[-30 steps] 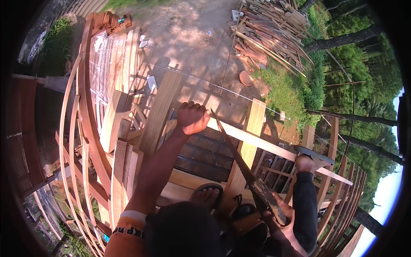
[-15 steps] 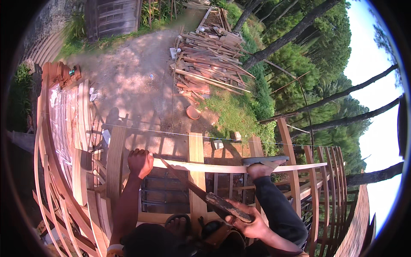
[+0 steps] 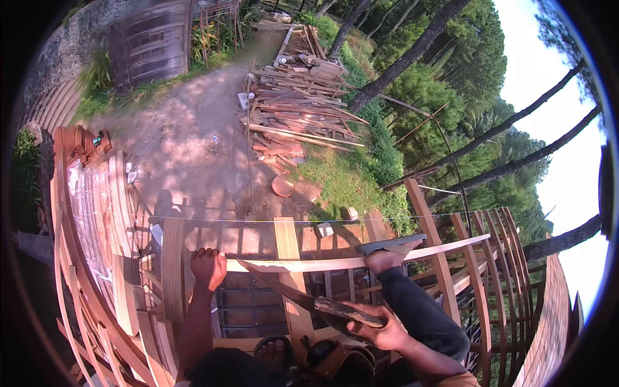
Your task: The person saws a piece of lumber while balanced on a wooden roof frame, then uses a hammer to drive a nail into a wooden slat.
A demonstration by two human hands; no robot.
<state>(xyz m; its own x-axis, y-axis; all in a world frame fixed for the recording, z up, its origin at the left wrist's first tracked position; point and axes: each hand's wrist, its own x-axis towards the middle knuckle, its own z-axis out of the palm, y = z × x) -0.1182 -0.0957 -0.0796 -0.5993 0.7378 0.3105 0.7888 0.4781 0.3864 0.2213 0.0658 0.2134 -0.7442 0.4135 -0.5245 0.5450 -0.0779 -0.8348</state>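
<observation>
Fingers (image 3: pixel 207 253) curled, your left hand (image 3: pixel 209 271) held the left end of a long, thin, pale wooden strip (image 3: pixel 329 265), which crossed a broad yellowish plank (image 3: pixel 295 316) near its far end. Your right hand (image 3: pixel 382 329) gripped a dark-bladed handsaw (image 3: pixel 293 293) by its worn brown handle (image 3: pixel 343 311).

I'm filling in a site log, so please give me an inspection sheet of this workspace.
Surface: open timber framing, with gaps between its members.
Job's things: a pale wooden strip under a sandalled foot; a saw, its tip end by the strip.
Clutter: loose lumber heap; stacked boards.
Hands: left hand closed at the strip's left end; right hand around the saw's handle.
Cables: one thin pale line, string or cable unclear.
Surroundings: sunlit ground, trees.
</observation>
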